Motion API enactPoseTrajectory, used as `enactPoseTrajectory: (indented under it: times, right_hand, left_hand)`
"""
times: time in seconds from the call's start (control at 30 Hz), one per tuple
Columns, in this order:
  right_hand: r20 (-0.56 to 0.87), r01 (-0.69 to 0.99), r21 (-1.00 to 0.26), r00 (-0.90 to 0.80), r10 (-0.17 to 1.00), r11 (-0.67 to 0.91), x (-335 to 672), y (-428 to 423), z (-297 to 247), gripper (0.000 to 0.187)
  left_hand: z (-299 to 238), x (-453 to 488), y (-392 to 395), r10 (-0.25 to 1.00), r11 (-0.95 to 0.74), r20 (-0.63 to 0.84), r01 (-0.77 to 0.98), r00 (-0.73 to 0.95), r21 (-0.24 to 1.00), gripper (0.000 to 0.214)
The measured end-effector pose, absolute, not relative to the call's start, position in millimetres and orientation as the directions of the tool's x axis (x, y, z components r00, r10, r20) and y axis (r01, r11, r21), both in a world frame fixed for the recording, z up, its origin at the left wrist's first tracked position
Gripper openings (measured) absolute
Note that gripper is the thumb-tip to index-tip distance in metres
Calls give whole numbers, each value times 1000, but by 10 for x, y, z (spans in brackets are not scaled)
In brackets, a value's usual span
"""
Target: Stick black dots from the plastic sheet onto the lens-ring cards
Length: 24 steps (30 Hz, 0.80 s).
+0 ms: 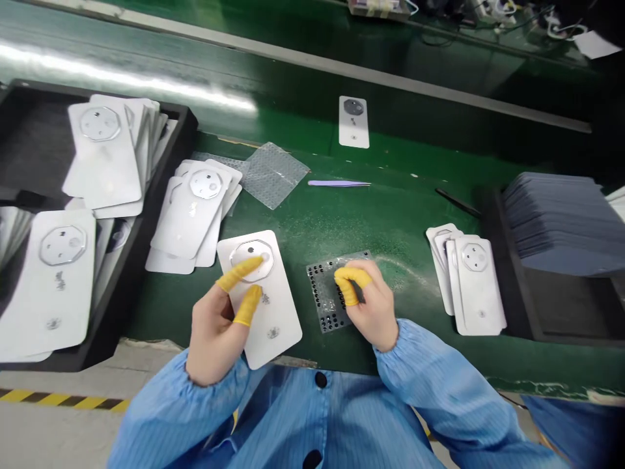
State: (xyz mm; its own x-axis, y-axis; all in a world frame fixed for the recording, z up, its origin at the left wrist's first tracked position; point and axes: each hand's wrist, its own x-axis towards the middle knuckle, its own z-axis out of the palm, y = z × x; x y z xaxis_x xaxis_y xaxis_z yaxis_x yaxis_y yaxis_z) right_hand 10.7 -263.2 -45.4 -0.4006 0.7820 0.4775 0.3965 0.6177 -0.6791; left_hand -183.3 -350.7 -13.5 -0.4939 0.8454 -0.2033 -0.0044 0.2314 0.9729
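Note:
My left hand (222,322) rests on a white phone back cover (261,296) lying on the green mat near the front edge. Two fingers in yellow finger cots are stretched over its octagonal camera ring. My right hand (368,299) presses curled, yellow-cotted fingers onto a clear sheet of small black dots (326,293) just right of the cover. The fingertips are pinched at the sheet; whether they hold a dot is too small to tell.
A black tray (122,260) at left holds stacked white covers. More covers (193,212) lie beside it, with bubble wrap (273,172), purple tweezers (339,184), a single cover (353,122) farther back, a stack of finished covers (471,283) and a black tray of grey sheets (561,221) at right.

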Motion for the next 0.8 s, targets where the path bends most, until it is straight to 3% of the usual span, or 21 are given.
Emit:
enactPoseTrajectory:
  times: [0.07, 0.13, 0.33, 0.47, 0.63, 0.8]
  right_hand:
    - [547, 375, -646, -379, 746, 664, 50, -2681, -333, 25]
    - [592, 332, -633, -374, 714, 699, -24, -2749, -218, 32]
    - [570, 327, -558, -516, 639, 762, -33, -2887, -93, 43]
    - [492, 330, -553, -612, 619, 765, 91, -2947, -95, 45]
    - [498, 314, -565, -607, 619, 763, 116, -2951, -115, 52]
    - [483, 404, -465, -630, 608, 788, 82, -2970, -99, 46]
  left_hand:
    - [-63, -1745, -3566, 850, 122, -139, -66, -507, 990, 82]
    - [-8, -1596, -3586, 893, 60, -114, -135, -436, 989, 97]
    - [63, -1340, -3582, 933, 53, -86, -103, -349, 993, 59]
    - [54, -1341, -3597, 929, 4, -51, -127, -366, 992, 64]
    - [30, -1329, -3606, 936, -9, -22, -85, -351, 996, 69]
    - [25, -1342, -3602, 925, 53, -64, -41, -375, 998, 70]
